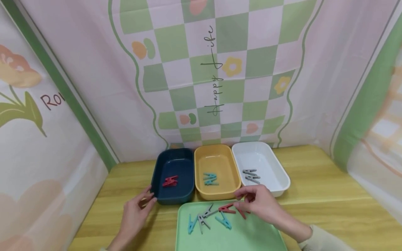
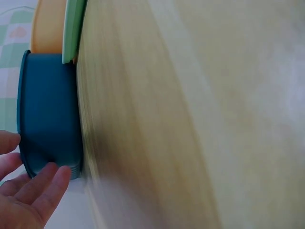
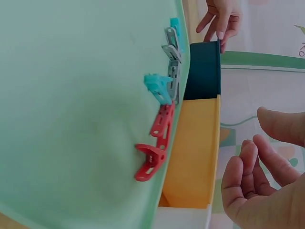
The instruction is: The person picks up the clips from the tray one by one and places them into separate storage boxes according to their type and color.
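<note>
Clothespins (image 1: 224, 221) in teal, gray and red lie along the far edge of a green tray (image 1: 201, 240) in the head view, and the closest to either hand is the end red clothespin (image 1: 243, 212) — just below the fingertips of the right hand (image 1: 260, 202), partly hidden by it, its long axis aslant from far left to near right. The left hand (image 1: 135, 211) is well apart from it, at the near left corner of the dark blue bin (image 1: 176, 165), where more red clothespins (image 1: 170, 181) lie; the yellow bin (image 1: 216, 162) contains teal ones, the white bin (image 1: 259, 157) gray ones. All this stands on a wood-grained surface (image 1: 307, 170), before a printed cloth (image 1: 232, 92) with green checks and sideways lettering. In the left wrist view, the left fingers (image 2: 38, 181) are parted and slightly bent about the bin's corner; whether every tip touches it cannot be told. The surface fills most of that frame. In the right wrist view, the right fingers (image 3: 233, 176) pinch nothing — the thumb stands apart from the bent fingertips — and both red clothespins lie on the tray, to the left of them in that frame.
</note>
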Available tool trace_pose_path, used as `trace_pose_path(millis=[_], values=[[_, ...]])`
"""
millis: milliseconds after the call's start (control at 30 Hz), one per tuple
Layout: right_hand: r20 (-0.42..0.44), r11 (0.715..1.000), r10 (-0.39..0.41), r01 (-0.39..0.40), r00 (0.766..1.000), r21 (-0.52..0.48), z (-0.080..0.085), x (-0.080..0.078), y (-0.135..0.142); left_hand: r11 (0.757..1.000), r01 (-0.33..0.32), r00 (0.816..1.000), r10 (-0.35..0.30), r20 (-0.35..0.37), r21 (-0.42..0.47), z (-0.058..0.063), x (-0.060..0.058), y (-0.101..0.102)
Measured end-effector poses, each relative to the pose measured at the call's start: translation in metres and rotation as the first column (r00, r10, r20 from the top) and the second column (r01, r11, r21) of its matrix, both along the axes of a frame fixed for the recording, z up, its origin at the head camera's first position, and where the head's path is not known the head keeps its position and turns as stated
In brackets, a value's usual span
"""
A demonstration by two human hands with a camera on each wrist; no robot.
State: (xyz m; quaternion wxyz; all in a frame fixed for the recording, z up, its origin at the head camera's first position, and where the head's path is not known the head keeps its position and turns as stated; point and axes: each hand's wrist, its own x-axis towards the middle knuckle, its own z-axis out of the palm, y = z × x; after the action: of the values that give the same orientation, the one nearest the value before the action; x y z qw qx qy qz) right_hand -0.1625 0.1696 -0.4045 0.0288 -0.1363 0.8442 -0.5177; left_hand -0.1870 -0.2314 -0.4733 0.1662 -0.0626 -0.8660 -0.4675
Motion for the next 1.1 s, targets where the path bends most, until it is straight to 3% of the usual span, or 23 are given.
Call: trace_pose_path(millis=[433,700,1100], values=[[0.028,0.999,0.025,-0.026,0.999,0.033,-0.021,0.003,0.001,1.0,0.007,1.0,-0.007,-0.015,0.006,0.0,-0.001,0.0],[-0.001,0.991,0.088,-0.088,0.996,0.098,-0.034,0.006,-0.005,1.0,0.002,1.0,-0.002,-0.002,0.015,0.0,0.0,0.001],[-0.021,0.978,0.179,-0.176,0.984,0.109,-0.049,0.003,-0.017,1.0,0.001,1.0,-0.001,0.0,0.02,0.001,-0.001,0.001]])
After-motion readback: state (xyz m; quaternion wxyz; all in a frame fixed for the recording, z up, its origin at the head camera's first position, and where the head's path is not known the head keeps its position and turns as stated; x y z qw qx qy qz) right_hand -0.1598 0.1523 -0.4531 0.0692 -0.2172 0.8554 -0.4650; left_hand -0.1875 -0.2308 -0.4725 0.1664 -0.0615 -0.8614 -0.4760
